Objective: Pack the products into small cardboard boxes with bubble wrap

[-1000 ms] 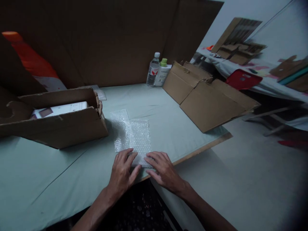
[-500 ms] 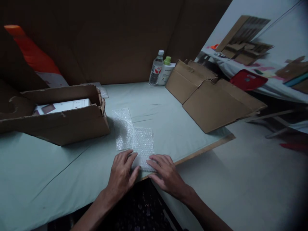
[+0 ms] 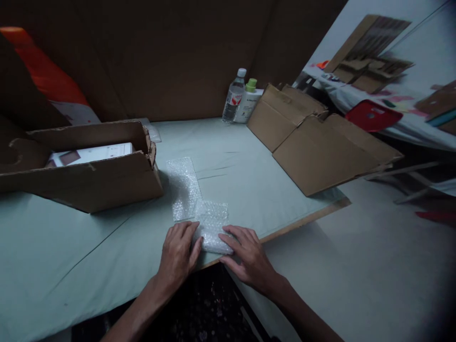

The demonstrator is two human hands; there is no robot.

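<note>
One bubble-wrap bundle (image 3: 213, 227), clear, dimpled, partly rolled, lying between both hands at the table's near edge. Left hand (image 3: 177, 254) and right hand (image 3: 249, 256) flat, fingers spread, pressing its sides. Unrolled wrap tail extends beyond fingertips.

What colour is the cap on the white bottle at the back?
Light green cap, seen in the head view.

We note the bubble wrap (image 3: 199, 209) on the table (image 3: 249, 166) at its near edge, between left hand (image 3: 178, 254) and right hand (image 3: 249, 254). Open box (image 3: 89, 175) lies left of it, folded cartons (image 3: 313, 137) right. Two bottles (image 3: 240, 99) stand behind, at the far edge.
</note>
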